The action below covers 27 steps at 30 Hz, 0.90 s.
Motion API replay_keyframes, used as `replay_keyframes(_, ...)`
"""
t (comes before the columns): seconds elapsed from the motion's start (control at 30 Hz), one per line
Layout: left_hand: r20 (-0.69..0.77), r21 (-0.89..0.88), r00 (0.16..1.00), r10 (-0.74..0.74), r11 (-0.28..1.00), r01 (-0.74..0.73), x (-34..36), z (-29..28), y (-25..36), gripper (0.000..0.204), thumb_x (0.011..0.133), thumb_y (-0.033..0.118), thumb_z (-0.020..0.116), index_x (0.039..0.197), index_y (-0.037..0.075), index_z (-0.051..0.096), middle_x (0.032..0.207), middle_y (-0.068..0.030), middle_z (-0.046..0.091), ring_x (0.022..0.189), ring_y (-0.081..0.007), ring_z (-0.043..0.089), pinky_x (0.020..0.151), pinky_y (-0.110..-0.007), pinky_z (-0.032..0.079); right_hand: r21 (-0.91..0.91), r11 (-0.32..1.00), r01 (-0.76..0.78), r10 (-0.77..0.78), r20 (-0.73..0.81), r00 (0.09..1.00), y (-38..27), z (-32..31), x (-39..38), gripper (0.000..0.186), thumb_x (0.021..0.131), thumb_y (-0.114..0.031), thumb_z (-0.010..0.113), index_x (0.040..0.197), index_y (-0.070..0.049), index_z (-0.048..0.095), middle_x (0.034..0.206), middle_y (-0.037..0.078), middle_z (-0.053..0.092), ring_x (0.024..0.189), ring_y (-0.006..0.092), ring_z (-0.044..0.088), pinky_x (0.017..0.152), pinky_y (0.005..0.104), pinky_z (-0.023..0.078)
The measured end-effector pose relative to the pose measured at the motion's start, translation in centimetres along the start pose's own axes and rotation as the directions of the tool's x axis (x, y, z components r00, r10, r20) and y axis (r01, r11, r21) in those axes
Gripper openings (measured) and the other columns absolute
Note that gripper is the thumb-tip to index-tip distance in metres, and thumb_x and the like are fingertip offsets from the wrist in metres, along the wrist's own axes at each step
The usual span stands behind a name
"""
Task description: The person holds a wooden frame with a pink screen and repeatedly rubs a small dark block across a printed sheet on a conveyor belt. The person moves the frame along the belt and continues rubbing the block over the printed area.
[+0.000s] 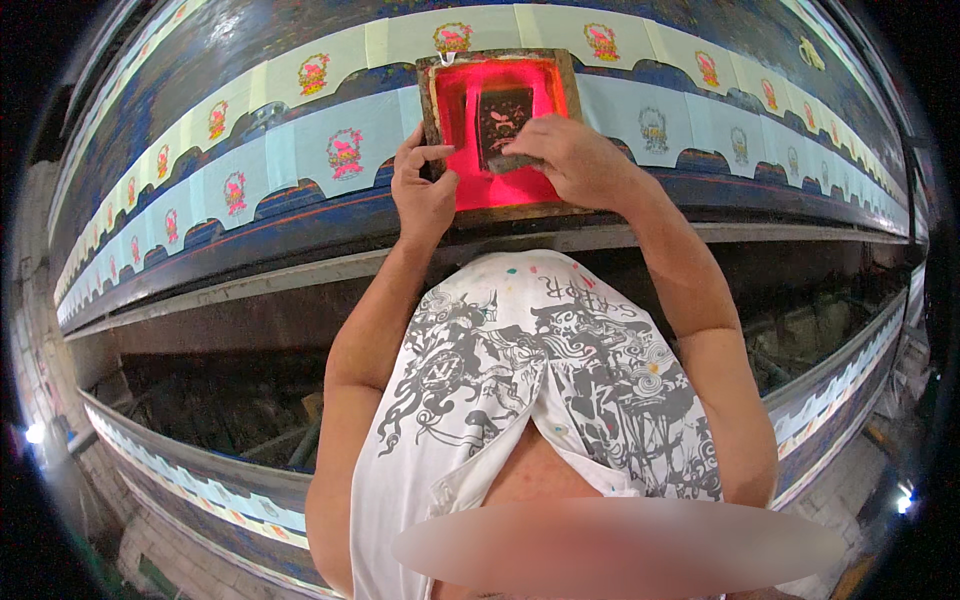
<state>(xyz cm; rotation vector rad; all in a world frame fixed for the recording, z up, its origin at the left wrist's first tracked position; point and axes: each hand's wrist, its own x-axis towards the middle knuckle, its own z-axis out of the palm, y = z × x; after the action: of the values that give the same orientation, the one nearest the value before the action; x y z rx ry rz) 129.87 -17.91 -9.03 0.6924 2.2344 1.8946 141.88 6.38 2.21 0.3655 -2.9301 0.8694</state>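
Note:
A wooden-framed printing screen (566, 92) smeared with bright pink-red ink lies on the long printing table. Its middle shows a dark rectangle with a small pink design (505, 112). My left hand (423, 180) grips the frame's left side, fingers bent over it. My right hand (575, 165) is inside the frame's lower right, fingers closed on a dark, flat squeegee-like piece (495, 160) at the lower part of the rectangle; its exact shape is partly hidden by my fingers.
Rows of pale yellow pieces (275, 85) and pale blue pieces (298, 150), many with printed pink or grey motifs, line the dark table (180, 100) either side. Below its front rail (220, 270) is a dark gap, with more lined surfaces (180, 480) behind me.

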Motion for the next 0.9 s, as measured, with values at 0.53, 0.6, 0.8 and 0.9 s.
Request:
replay_keyframes(0.53, 0.092, -0.181, 0.994, 0.056, 0.983, -0.039, 5.2, -3.3, 0.1, 0.034, 0.081, -0.007, 0.071, 0.110, 0.006, 0.083, 0.165, -0.0183, 0.063, 0.150, -0.0273, 0.061, 0.121, -0.038, 0.049, -0.345, 0.939, 0.016, -0.112, -0.259, 0.959, -5.4, 3.3, 1.5, 0.038, 0.094, -0.015, 0.069, 0.130, -0.009, 0.077, 0.114, 0.012, 0.075, 0.109, 0.0342, 0.074, 0.098, 0.0476, 0.059)
replay_keyframes(0.6, 0.098, -0.181, 0.994, 0.055, 0.983, -0.036, 5.8, -3.9, -0.5, 0.034, 0.081, -0.007, 0.071, 0.110, 0.006, 0.083, 0.165, -0.0175, 0.063, 0.149, -0.0261, 0.061, 0.121, -0.038, 0.049, -0.275, 0.961, 0.034, -0.097, -0.219, 0.971, -6.2, 3.1, 1.7, 0.035, 0.094, -0.013, 0.069, 0.128, -0.007, 0.078, 0.113, 0.013, 0.075, 0.109, 0.0350, 0.074, 0.098, 0.0483, 0.059)
replay_keyframes(0.8, 0.114, -0.158, 0.993, 0.020, 0.987, -0.002, 7.2, -5.1, -1.7, 0.033, 0.080, -0.008, 0.071, 0.108, 0.005, 0.083, 0.165, -0.0170, 0.063, 0.149, -0.0251, 0.061, 0.121, -0.038, 0.049, -0.123, 0.992, 0.001, -0.009, -0.064, 0.998, -1.2, -0.8, 7.0, 0.041, 0.093, 0.001, 0.067, 0.132, -0.005, 0.078, 0.123, 0.018, 0.078, 0.121, 0.0407, 0.072, 0.108, 0.0511, 0.057)
replay_keyframes(0.9, 0.111, -0.226, 0.994, 0.008, 0.974, 0.018, 6.4, -4.0, -0.7, 0.033, 0.080, -0.009, 0.071, 0.107, 0.004, 0.083, 0.166, -0.0184, 0.061, 0.152, -0.0271, 0.059, 0.122, -0.039, 0.048, -0.231, 0.969, -0.088, 0.034, -0.230, 0.973, 1.0, -2.3, 8.1, 0.041, 0.095, 0.001, 0.067, 0.133, -0.007, 0.078, 0.123, 0.016, 0.078, 0.123, 0.0403, 0.072, 0.109, 0.0513, 0.057)
